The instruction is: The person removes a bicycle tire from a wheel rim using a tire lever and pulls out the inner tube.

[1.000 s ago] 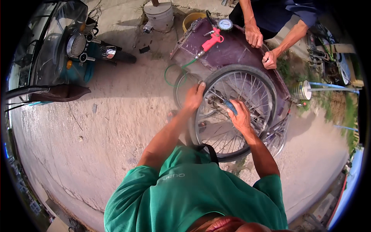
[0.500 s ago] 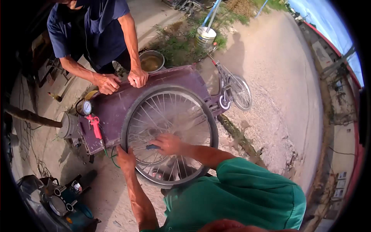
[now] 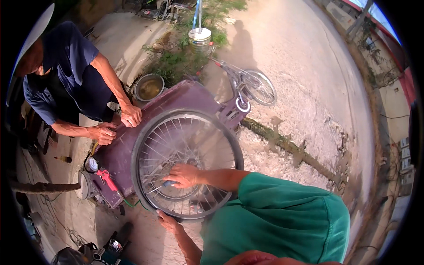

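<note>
The bicycle wheel (image 3: 135, 161) is in front of the person in the green shirt (image 3: 278, 218), between this person and the purple panel (image 3: 117, 154), and the right hand (image 3: 182, 176) has its fingers clamped on a blue-handled tool (image 3: 169, 183) over the spokes. The left hand (image 3: 170, 222) is at the tyre's lower left edge, but I cannot tell how tightly its fingers are closed there. Across the panel, a co-worker's two hands (image 3: 131, 115) rest on its far edge, near the red inflator gun (image 3: 106, 179).
</note>
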